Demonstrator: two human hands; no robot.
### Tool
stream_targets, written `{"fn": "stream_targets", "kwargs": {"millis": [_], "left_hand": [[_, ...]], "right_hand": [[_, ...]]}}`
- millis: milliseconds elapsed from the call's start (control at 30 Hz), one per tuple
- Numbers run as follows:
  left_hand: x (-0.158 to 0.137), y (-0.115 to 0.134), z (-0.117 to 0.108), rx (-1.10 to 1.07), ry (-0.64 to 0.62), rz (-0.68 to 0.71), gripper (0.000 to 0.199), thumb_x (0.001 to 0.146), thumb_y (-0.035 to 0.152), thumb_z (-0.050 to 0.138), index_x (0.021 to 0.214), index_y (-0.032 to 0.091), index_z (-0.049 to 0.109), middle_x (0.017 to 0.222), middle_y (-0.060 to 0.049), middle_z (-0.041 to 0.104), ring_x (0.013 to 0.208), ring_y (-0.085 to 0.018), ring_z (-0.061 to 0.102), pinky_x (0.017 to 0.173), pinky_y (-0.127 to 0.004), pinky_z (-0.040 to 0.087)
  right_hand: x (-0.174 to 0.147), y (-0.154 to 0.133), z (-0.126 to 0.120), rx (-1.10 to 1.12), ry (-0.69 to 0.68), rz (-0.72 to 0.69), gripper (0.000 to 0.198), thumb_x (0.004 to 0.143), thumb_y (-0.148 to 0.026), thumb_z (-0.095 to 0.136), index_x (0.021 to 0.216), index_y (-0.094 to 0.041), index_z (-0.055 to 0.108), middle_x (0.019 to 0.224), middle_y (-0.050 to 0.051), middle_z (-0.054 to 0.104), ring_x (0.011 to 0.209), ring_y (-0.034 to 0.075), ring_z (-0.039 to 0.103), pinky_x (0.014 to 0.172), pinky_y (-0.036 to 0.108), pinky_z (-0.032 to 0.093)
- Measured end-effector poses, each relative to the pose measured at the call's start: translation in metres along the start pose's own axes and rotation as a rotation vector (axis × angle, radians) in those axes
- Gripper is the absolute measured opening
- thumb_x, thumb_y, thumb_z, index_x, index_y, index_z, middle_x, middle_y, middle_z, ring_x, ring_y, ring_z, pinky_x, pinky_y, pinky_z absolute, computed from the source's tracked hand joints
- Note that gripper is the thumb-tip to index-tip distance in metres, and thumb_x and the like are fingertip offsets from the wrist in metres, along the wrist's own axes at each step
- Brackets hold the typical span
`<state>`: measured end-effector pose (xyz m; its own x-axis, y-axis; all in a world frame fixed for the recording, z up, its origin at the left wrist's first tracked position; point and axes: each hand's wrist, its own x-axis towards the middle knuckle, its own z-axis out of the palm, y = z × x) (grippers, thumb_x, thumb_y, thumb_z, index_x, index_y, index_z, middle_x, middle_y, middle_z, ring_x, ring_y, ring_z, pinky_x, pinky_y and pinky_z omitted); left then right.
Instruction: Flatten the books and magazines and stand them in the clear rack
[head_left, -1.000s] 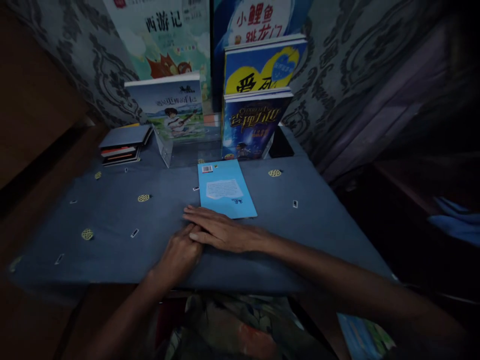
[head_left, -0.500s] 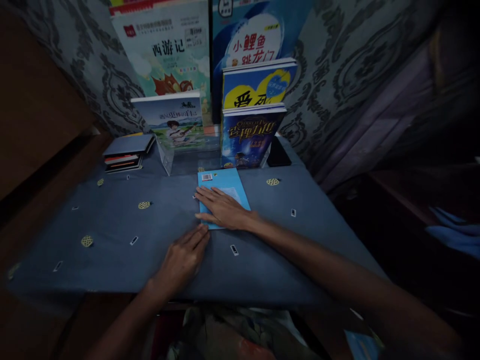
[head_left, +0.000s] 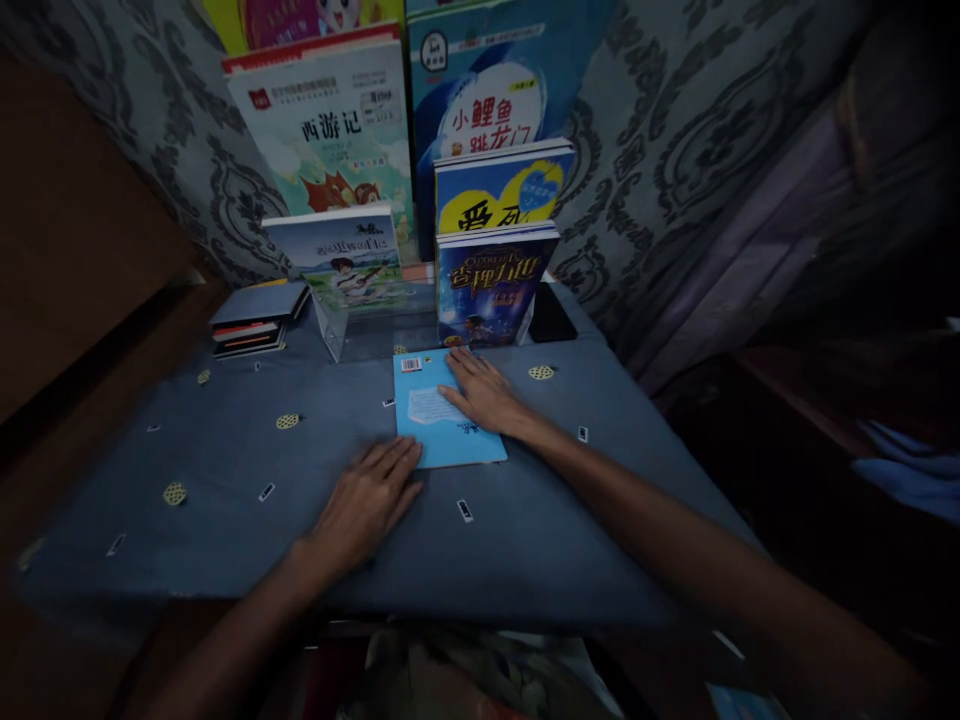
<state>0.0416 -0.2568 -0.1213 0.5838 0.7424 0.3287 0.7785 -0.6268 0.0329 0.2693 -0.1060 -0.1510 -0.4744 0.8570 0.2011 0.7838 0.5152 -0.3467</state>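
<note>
A light blue book (head_left: 431,430) with a barcode at its top left lies closed and flat on the table, in the middle of the head view. My right hand (head_left: 484,390) rests on the book's right side, fingers stretched out toward its top edge. Near the lower left corner, my left hand (head_left: 375,490) lies palm down with fingers extended, its fingertips touching the book's edge. Neither hand grips anything. Part of the book's right edge is hidden beneath my right hand.
Behind the book, a clear stand (head_left: 382,335) holds several upright picture books, among them a dark blue one (head_left: 487,285). Left of it is a small stack of books (head_left: 259,315). A black flat object (head_left: 553,312) lies at the right. A blue-grey cloth (head_left: 225,540) covers the table.
My right hand has slid from the book's middle to its right side, uncovering the printed text. My left hand has shifted slightly up along the book's left edge. The view has tilted a little upward.
</note>
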Motion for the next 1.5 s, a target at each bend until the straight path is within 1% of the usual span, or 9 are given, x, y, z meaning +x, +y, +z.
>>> {"fn": "stream_targets", "kwargs": {"millis": [267, 467, 733, 867, 1033, 1167, 1300, 1367, 1500], "left_hand": [[0.082, -0.061, 0.035, -0.001, -0.141, -0.118, 0.053, 0.104, 0.041, 0.041, 0.146, 0.01, 0.047, 0.154, -0.022, 0.045, 0.144, -0.029, 0.044, 0.114, -0.049, 0.041], [0.115, -0.084, 0.052, 0.008, -0.064, -0.2, 0.046, 0.102, 0.032, 0.042, 0.139, 0.008, 0.053, 0.149, -0.02, 0.052, 0.139, -0.029, 0.049, 0.114, -0.048, 0.04], [0.107, -0.084, 0.045, -0.053, -0.013, -0.107, 0.047, 0.096, 0.04, 0.052, 0.131, 0.01, 0.06, 0.133, -0.016, 0.062, 0.123, -0.03, 0.058, 0.107, -0.045, 0.047], [0.091, -0.07, 0.038, -0.083, -0.008, -0.09, 0.046, 0.096, 0.042, 0.053, 0.131, 0.014, 0.06, 0.131, -0.015, 0.061, 0.12, -0.031, 0.057, 0.105, -0.046, 0.048], [0.065, -0.047, 0.026, -0.109, -0.014, -0.047, 0.048, 0.097, 0.043, 0.051, 0.133, 0.012, 0.059, 0.131, -0.017, 0.061, 0.119, -0.032, 0.056, 0.102, -0.048, 0.05], [0.049, -0.032, 0.016, -0.134, -0.019, -0.011, 0.047, 0.098, 0.044, 0.05, 0.134, 0.014, 0.058, 0.129, -0.016, 0.061, 0.116, -0.031, 0.058, 0.099, -0.048, 0.051], [0.036, -0.02, 0.009, -0.162, -0.033, -0.003, 0.044, 0.099, 0.041, 0.049, 0.133, 0.016, 0.058, 0.129, -0.014, 0.061, 0.118, -0.031, 0.057, 0.099, -0.047, 0.051], [0.031, -0.014, 0.007, -0.169, -0.049, -0.001, 0.043, 0.099, 0.04, 0.048, 0.133, 0.016, 0.057, 0.129, -0.015, 0.061, 0.117, -0.031, 0.057, 0.097, -0.048, 0.052], [0.026, -0.007, 0.003, -0.159, -0.067, 0.003, 0.042, 0.099, 0.038, 0.048, 0.134, 0.017, 0.057, 0.13, -0.015, 0.06, 0.115, -0.03, 0.058, 0.094, -0.047, 0.053]], "right_hand": [[-0.002, -0.004, -0.007, 0.005, -0.034, 0.029, 0.069, 0.101, -0.052, 0.035, 0.154, -0.008, 0.037, 0.163, 0.02, 0.03, 0.153, 0.032, 0.025, 0.123, 0.055, 0.024], [-0.002, -0.008, -0.01, -0.012, -0.039, 0.034, 0.068, 0.101, -0.048, 0.039, 0.152, -0.002, 0.039, 0.161, 0.023, 0.033, 0.152, 0.034, 0.028, 0.123, 0.054, 0.025], [-0.025, -0.015, -0.006, 0.048, -0.027, -0.035, 0.078, 0.097, -0.061, 0.042, 0.152, -0.005, 0.039, 0.162, 0.023, 0.032, 0.151, 0.036, 0.028, 0.122, 0.055, 0.03], [-0.052, -0.026, -0.009, 0.047, -0.042, -0.043, 0.08, 0.098, -0.062, 0.042, 0.152, -0.004, 0.039, 0.162, 0.024, 0.031, 0.152, 0.036, 0.026, 0.123, 0.054, 0.028], [-0.094, -0.039, -0.01, 0.075, -0.032, -0.119, 0.077, 0.098, -0.064, 0.04, 0.156, -0.013, 0.036, 0.163, 0.019, 0.031, 0.153, 0.035, 0.023, 0.123, 0.057, 0.027], [-0.128, -0.048, -0.024, 0.122, -0.142, -0.159, 0.081, 0.096, -0.066, 0.045, 0.159, -0.017, 0.03, 0.168, 0.018, 0.018, 0.155, 0.035, 0.013, 0.124, 0.059, 0.022], [-0.162, -0.052, -0.047, 0.196, -0.318, -0.263, 0.099, 0.087, -0.069, 0.059, 0.162, -0.027, 0.01, 0.17, 0.012, -0.003, 0.156, 0.034, 0.0, 0.125, 0.057, 0.016], [-0.176, -0.053, -0.054, 0.214, -0.383, -0.351, 0.11, 0.082, -0.062, 0.072, 0.162, -0.031, 0.003, 0.17, 0.009, -0.008, 0.155, 0.035, -0.004, 0.125, 0.057, 0.015], [-0.194, -0.056, -0.048, 0.155, -0.345, -0.402, 0.11, 0.082, -0.019, 0.077, 0.162, -0.035, 0.002, 0.17, 0.007, -0.003, 0.156, 0.032, -0.002, 0.125, 0.056, 0.017]]}}
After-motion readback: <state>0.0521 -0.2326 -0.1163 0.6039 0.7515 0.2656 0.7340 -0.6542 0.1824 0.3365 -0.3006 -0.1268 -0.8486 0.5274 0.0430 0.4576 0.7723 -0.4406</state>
